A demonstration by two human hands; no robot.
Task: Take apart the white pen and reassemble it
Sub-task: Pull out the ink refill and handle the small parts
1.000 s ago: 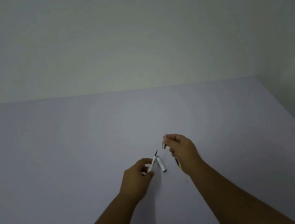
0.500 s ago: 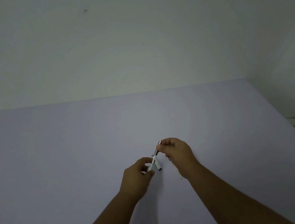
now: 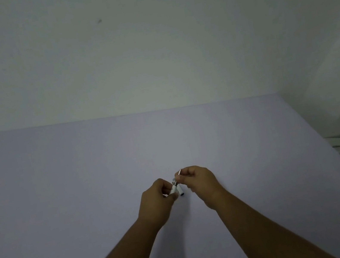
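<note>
Two bare forearms enter from the bottom edge of the head view and converge toward the middle of a pale lavender table (image 3: 84, 189). The left hand (image 3: 157, 201) is curled closed, with thumb and fingertips pinching the white pen barrel (image 3: 173, 189) near its lower end; the barrel tilts up and to the right. The right hand (image 3: 199, 182) is likewise closed in a narrow pinch, gripping the metal tip section (image 3: 177, 177) at the upper end of the barrel; a thin silver point projects up and to the right past the fingers. The two hands sit just beside each other, with the pen bridging the gap between them, raised above the table surface. Whether the tip section is fully seated on the barrel or only partly engaged cannot be determined at this resolution. Directly behind the barrel, a short white pen cap (image 3: 181, 191) with a dark open end lies on the table between the two hands; contact between the cap and the barrel cannot be confirmed. Beyond the hands, the table runs back to a plain off-white wall (image 3: 151, 52). At the far right edge, past the table border, white objects are visible but too dim to identify.
</note>
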